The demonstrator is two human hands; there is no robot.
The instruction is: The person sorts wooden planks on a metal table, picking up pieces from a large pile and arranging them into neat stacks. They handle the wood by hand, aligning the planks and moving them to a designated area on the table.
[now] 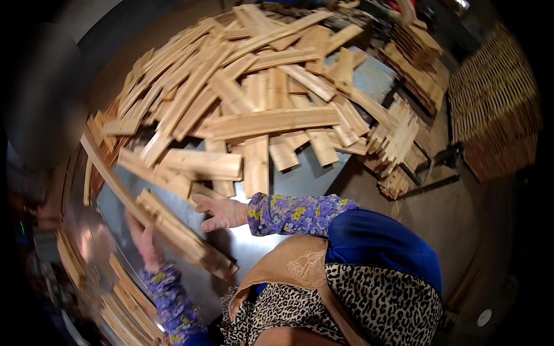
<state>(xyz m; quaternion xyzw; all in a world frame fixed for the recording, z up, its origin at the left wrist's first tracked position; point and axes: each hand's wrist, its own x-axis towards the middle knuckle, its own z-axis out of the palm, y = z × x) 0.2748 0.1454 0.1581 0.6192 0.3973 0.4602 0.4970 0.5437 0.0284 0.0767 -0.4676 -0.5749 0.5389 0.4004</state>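
Head: left hand (147,243) grips planks (183,237) at edge, right hand (224,213) beside bare tabletop (250,244).

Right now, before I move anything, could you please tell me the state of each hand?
Left hand: closed on planks; their exact number cannot be told.
Right hand: open, nothing in its grip.

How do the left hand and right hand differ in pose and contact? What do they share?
The left hand touches the long plank, while the right hand holds nothing. The left hand points up the picture; the right hand points leftward, fingers spread. Both are bare, with flowered purple sleeves.
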